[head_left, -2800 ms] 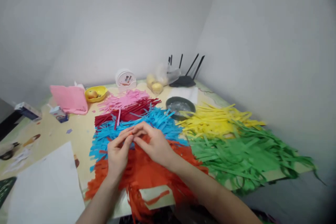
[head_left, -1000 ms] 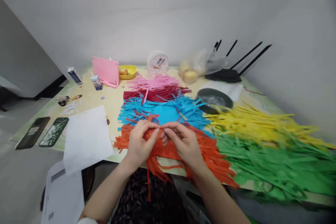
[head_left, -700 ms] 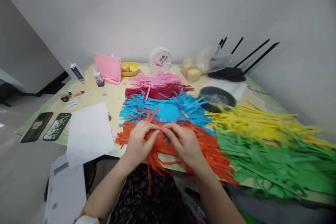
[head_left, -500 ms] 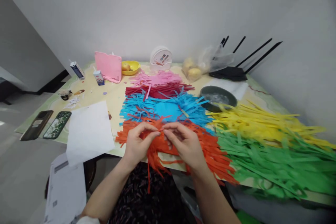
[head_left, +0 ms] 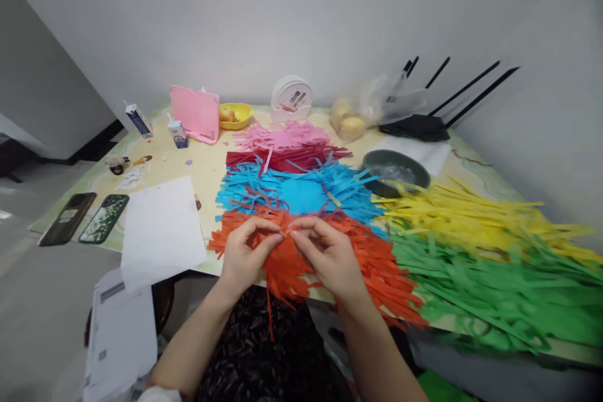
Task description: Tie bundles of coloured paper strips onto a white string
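Note:
Orange fringed strips (head_left: 377, 264) lie along the near edge of the table, some hanging over it. My left hand (head_left: 247, 251) and my right hand (head_left: 327, 254) meet above them, each with thumb and forefinger pinched on orange strips. The exact spot between the fingertips is small and partly hidden. Just beyond lies a layer of blue fringed strips (head_left: 301, 195), then dark red strips (head_left: 292, 159) and pink strips (head_left: 287, 136). To the right of my hands spread yellow strips (head_left: 480, 217) and green strips (head_left: 509, 282).
A white sheet (head_left: 162, 232) and two phones (head_left: 68, 218) lie at left. Behind them stand drink cartons (head_left: 178, 133), a pink tablet case (head_left: 195, 114) and a yellow fruit bowl (head_left: 238, 114). A dark green bowl (head_left: 419, 179), bagged fruit (head_left: 351, 125) and a black router (head_left: 417, 129) sit at right.
Both hands stay pinched together on the orange strips. The orange strips hanging beneath them have shifted and bunched closer together. The view has tilted slightly.

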